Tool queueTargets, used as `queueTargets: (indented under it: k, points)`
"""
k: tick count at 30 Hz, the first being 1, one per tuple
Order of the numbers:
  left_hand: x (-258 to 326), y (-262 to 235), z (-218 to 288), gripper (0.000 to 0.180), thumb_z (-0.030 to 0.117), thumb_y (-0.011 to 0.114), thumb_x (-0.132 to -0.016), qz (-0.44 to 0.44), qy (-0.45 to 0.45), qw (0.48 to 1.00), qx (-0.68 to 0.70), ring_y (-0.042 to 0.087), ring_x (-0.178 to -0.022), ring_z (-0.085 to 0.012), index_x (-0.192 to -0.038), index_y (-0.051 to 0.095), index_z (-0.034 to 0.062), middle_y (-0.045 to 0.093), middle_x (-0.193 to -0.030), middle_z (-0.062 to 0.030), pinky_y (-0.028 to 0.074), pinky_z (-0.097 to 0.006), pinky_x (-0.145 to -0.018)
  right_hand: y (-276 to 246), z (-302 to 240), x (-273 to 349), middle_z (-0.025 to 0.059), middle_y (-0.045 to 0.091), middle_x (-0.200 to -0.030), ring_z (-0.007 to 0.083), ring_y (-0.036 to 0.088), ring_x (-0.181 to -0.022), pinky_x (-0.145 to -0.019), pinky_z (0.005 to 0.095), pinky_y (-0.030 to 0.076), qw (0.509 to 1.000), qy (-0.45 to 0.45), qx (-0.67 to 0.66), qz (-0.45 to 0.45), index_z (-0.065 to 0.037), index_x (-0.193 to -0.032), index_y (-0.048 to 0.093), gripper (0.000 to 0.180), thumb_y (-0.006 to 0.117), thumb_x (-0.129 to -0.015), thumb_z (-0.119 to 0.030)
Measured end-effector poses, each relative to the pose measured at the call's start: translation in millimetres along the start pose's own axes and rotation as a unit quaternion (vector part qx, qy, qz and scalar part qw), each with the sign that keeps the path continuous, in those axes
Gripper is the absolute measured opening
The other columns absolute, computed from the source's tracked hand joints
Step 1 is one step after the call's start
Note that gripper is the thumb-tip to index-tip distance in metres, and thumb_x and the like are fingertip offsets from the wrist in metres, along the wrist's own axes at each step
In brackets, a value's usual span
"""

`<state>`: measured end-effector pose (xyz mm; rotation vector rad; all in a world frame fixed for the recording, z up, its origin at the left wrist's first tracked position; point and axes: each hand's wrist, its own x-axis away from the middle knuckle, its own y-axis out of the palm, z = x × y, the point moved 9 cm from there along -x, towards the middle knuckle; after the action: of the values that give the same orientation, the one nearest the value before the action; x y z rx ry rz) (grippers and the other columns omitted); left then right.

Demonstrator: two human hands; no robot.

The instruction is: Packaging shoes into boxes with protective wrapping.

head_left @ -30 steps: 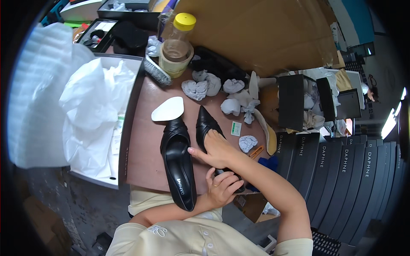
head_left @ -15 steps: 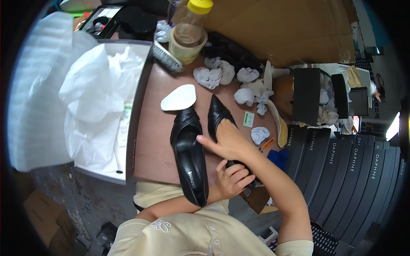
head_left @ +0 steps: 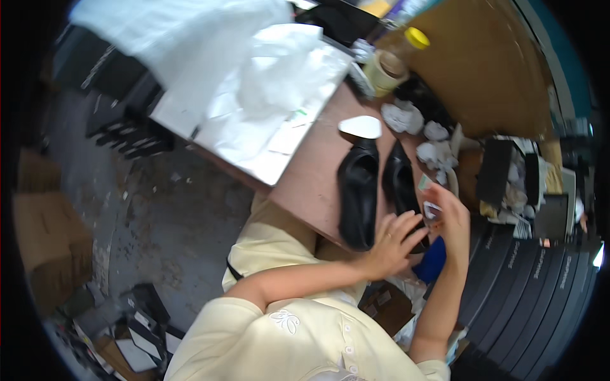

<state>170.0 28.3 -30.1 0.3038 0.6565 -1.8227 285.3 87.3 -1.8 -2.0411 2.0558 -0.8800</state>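
Two black pointed pumps lie side by side on the brown tabletop [head_left: 305,184]. The left pump [head_left: 358,197] has a white rounded piece [head_left: 361,127] by its toe. My left hand [head_left: 393,249] is over the heel end of the right pump [head_left: 399,181], its fingers spread and apart from one another. Just right of that shoe, my right hand [head_left: 452,216] is raised with thumb and fingers parted, blurred by motion. A crumpled white paper ball [head_left: 432,210] shows between its fingers, apparently on the table behind them. A small white-and-green card [head_left: 424,182] is partly covered by the fingertips.
An open shoebox [head_left: 264,174] with white tissue [head_left: 260,82] stands to the left. At the back are a yellow-capped bottle [head_left: 416,39], a brush [head_left: 361,81] and wadded paper [head_left: 402,117]. Grey shoeboxes [head_left: 518,279] are stacked at right; a blue cloth [head_left: 432,260] lies at the table's edge.
My right hand has come out of the right pump's opening and lifted to its right. My left hand has let go of its heel end and opened. The view has swung left.
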Motion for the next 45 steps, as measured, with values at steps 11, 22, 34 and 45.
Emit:
queueTargets:
  k: [11,22,34,45]
  points:
    - [47,-76,-105,0.035,0.021,0.065,-0.081,0.177,-0.467,0.754,0.427,0.058,-0.083,-0.0196,-0.106,0.054,-0.0006,0.061,-0.092,-0.0059,0.047,-0.030,-0.078,68,83,21,0.0219,0.064,-0.097,0.0283,0.064,-0.089,-0.089,0.0365,0.047,0.861,0.084,-0.499,-0.047,0.008,-0.115,0.053,0.052,0.041,-0.092,-0.038]
    - [26,-108,-7,0.072,0.018,0.072,-0.064,0.137,0.114,0.972,-0.152,0.059,-0.085,-0.0310,-0.125,0.038,-0.0040,0.059,-0.102,-0.0197,0.040,-0.041,-0.082,30,-21,129,0.0224,0.048,-0.129,0.0314,0.048,-0.118,-0.098,0.0345,0.037,0.914,-0.187,0.064,0.354,0.004,-0.142,0.021,0.080,0.064,-0.076,-0.012]
    - [9,-124,-1,0.079,0.010,0.072,-0.064,0.083,0.111,0.985,-0.103,0.060,-0.089,-0.0302,-0.130,0.032,-0.0071,0.056,-0.106,-0.0194,0.037,-0.038,-0.092,39,-10,112,0.0183,0.055,-0.117,0.0252,0.058,-0.105,-0.089,0.0300,0.045,0.934,-0.163,-0.277,0.158,0.008,-0.137,0.025,0.091,0.070,-0.066,-0.028]
    - [26,-140,-24,0.069,0.021,0.056,-0.070,0.101,-0.288,0.872,0.382,0.063,-0.075,-0.0261,-0.128,0.030,-0.0064,0.056,-0.101,-0.0266,0.056,-0.033,-0.056,33,10,148,0.0407,0.054,-0.096,0.0497,0.062,-0.080,-0.071,0.0497,0.055,0.560,-0.029,-0.766,-0.315,0.019,-0.122,0.035,0.071,0.054,-0.074,-0.029]
